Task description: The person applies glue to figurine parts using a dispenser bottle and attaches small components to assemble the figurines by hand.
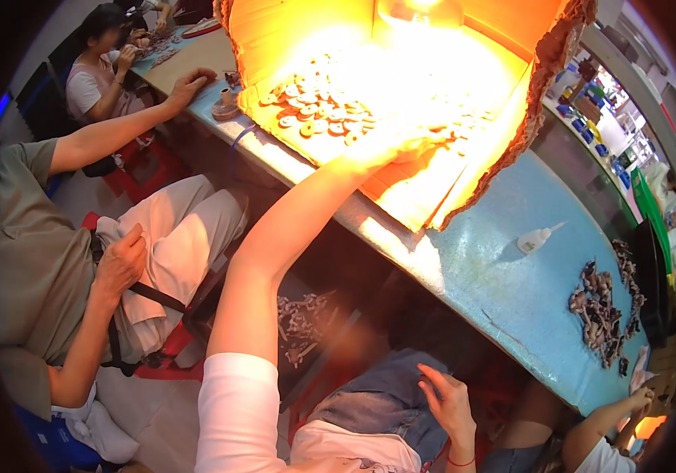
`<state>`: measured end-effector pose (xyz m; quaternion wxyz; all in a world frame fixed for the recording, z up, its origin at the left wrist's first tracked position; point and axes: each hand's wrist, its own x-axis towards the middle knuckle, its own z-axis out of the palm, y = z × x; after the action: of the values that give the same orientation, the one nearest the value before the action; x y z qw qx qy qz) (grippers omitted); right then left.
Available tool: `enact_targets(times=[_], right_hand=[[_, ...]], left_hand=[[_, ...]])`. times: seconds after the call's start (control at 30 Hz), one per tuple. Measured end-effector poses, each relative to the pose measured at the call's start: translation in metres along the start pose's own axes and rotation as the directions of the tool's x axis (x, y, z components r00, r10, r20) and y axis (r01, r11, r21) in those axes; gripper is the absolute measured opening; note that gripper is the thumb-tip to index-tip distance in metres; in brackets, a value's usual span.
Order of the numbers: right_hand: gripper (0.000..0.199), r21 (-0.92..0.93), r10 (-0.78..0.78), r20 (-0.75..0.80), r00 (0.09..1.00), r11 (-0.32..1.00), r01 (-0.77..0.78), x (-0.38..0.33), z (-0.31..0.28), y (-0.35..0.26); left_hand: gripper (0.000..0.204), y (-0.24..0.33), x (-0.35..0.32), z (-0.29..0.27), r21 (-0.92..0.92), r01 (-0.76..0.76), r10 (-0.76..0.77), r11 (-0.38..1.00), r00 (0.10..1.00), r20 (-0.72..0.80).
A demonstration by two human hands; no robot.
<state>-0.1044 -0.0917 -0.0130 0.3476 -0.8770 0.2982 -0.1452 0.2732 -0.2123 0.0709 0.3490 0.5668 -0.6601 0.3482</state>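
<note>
Workshop clutter, seated people and shelving surround the long pale-blue counter (495,276) that I see from my remote seat. Glare washes out the left hand (420,146), so I cannot tell whether its fingers are gripping anything; it is reaching low among the small round pieces (307,128), which lie scattered inside an open cardboard box (503,27). A bright lamp (424,11) shines at the back of that box. The right hand (450,402) hangs well apart, over the wearer's lap, its fingers loosely parted and nothing between them.

Farther out on the counter I see a small white bottle (535,240) lying tipped over, then a spread of dark brown pieces (596,307) near the right end. On the left, a co-worker's hand (192,85) rests on the counter's edge.

I judge the lamp the chief hazard: reaching too deep could bring skin near a hot bulb, and the glare could hide a misjudged grasp. The forearm, crossing the box's low front, could catch the cardboard and shift the pieces. If uncapped, the bottle might leak. I can make out no brand, label or writing.
</note>
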Motion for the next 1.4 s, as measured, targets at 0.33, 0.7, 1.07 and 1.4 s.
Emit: enact_targets(times=[0.33, 0.7, 1.07, 1.4], right_hand=[[0.028, -0.086, 0.032, 0.099, 0.995, 0.996, -0.024, -0.002, -0.007, -0.001], [0.028, -0.065, -0.037, 0.029, 0.999, 0.997, 0.039, -0.009, -0.007, 0.007], [0.019, -0.037, -0.074, -0.291, 0.954, 0.997, 0.066, -0.045, -0.096, 0.021], [0.01, 0.1, 0.159, -0.619, 0.769, 0.987, -0.124, -0.045, -0.224, 0.055]], left_hand=[[0.015, 0.013, 0.01, 0.002, 0.139, 0.232, -0.227, 0.963, 0.973, -0.052], [0.013, 0.012, 0.014, -0.015, 0.232, 0.413, -0.395, 0.881, 0.911, -0.12], [0.011, 0.03, -0.053, -0.052, -0.14, 0.344, -0.355, 0.929, 0.933, -0.063], [0.011, 0.245, -0.103, -0.099, -0.548, 0.226, -0.129, 0.805, 0.969, 0.211]])
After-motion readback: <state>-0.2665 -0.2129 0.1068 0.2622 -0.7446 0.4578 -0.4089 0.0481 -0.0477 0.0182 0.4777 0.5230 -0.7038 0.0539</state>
